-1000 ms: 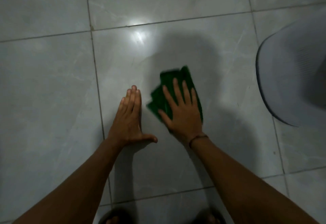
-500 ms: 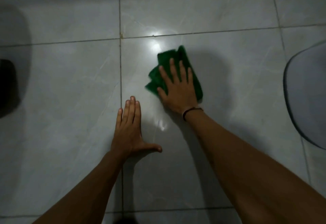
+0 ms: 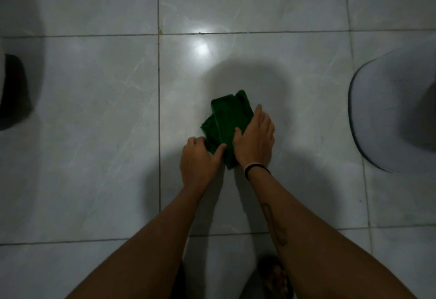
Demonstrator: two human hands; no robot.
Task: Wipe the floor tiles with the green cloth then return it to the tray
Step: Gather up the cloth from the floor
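Observation:
The green cloth lies bunched and folded on a glossy grey floor tile, just right of centre. My left hand pinches the cloth's near left corner with curled fingers. My right hand, with a dark band at the wrist, lies over the cloth's right side, fingers wrapped along its edge. Both hands touch the cloth at its near end; its far end stays uncovered. A pale grey round tray rests on the floor at the right edge, partly cut off.
A dark object sits at the left edge beside a shadow. A lamp glare shines on the tile beyond the cloth. My sandalled foot shows at the bottom. Grout lines cross the floor.
My right hand has pulled the cloth back toward me. My left hand left its flat rest on the tile and took hold of the cloth's near corner. The cloth is more bunched.

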